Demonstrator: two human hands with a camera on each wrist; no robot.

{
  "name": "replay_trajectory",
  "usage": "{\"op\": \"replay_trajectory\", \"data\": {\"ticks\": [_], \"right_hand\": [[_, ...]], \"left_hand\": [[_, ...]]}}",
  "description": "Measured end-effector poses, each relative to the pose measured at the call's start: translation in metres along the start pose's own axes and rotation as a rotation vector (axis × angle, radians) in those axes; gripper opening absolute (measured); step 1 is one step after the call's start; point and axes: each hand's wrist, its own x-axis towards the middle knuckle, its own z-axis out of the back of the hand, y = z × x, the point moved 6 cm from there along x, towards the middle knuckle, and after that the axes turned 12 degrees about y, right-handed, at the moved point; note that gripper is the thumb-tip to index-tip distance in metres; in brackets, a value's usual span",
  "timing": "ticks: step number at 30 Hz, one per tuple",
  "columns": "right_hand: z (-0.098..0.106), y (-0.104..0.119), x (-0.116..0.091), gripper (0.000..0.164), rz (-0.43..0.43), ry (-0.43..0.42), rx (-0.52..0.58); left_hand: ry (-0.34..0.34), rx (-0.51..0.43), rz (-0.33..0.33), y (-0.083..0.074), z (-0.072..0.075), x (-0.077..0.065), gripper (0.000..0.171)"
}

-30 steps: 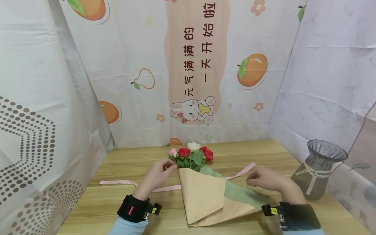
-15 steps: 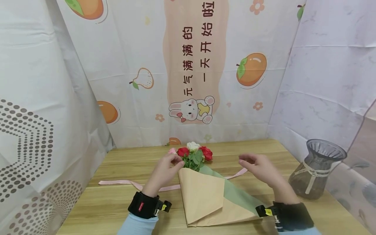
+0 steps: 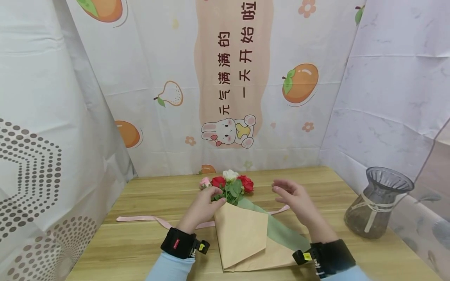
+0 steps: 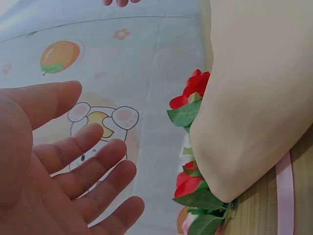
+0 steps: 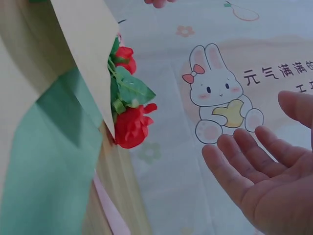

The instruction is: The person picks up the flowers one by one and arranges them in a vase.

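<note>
A bouquet of red, white and pink artificial roses (image 3: 230,175) lies on the table, its stems hidden inside brown wrapping paper (image 3: 242,234) with a green inner side (image 3: 281,232). My left hand (image 3: 204,208) hovers beside the paper's upper left edge, near the leaves. Its fingers are relaxed, and the left wrist view shows nothing in the palm (image 4: 54,186). To the right of the flowers, my right hand (image 3: 297,199) is raised with loosely bent fingers and holds nothing; the right wrist view shows its fingers (image 5: 244,156) apart from the bouquet.
A pink ribbon (image 3: 140,218) runs across the wooden table (image 3: 140,249) and passes under the wrapped bouquet. At the right stands a grey glass vase (image 3: 374,210) with a tied band. A printed curtain (image 3: 168,128) hangs behind the table.
My right hand has moved left and up, from over the green paper's right side towards the flowers. My left hand has shifted slightly right. The bouquet stays in place.
</note>
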Motion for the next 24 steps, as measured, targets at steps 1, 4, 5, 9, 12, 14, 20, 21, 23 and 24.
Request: {"op": "replay_trajectory", "data": {"ticks": [1,4,5,9,12,14,20,21,23,24], "right_hand": [[-0.001,-0.002,0.001,0.052,-0.008,-0.001,0.023],[-0.005,-0.008,0.003,0.053,-0.030,0.002,0.051],[-0.006,-0.009,0.004,0.052,-0.038,0.003,0.057],[-0.012,-0.014,0.006,0.051,-0.072,0.014,0.061],[-0.017,-0.018,0.007,0.050,-0.101,0.020,0.050],[-0.019,-0.020,0.008,0.050,-0.119,0.024,0.034],[-0.028,-0.027,0.006,0.054,-0.176,0.067,0.023],[-0.030,-0.028,0.006,0.055,-0.189,0.079,0.029],[-0.033,-0.031,0.005,0.055,-0.210,0.108,0.023],[-0.035,-0.032,0.005,0.055,-0.219,0.124,0.012]], "left_hand": [[0.004,-0.007,0.002,0.000,-0.001,0.000,0.039],[0.020,-0.014,0.003,0.002,-0.005,0.002,0.040],[0.026,-0.013,0.002,0.002,-0.006,0.003,0.041],[0.052,-0.013,0.022,0.006,-0.012,0.005,0.046],[0.066,-0.019,0.040,0.009,-0.016,0.006,0.049],[0.073,-0.008,0.044,0.010,-0.018,0.007,0.049],[0.085,0.059,0.046,0.015,-0.025,0.010,0.049],[0.087,0.066,0.051,0.016,-0.026,0.010,0.049],[0.091,0.073,0.048,0.017,-0.027,0.011,0.049],[0.092,0.075,0.041,0.017,-0.028,0.012,0.049]]}}
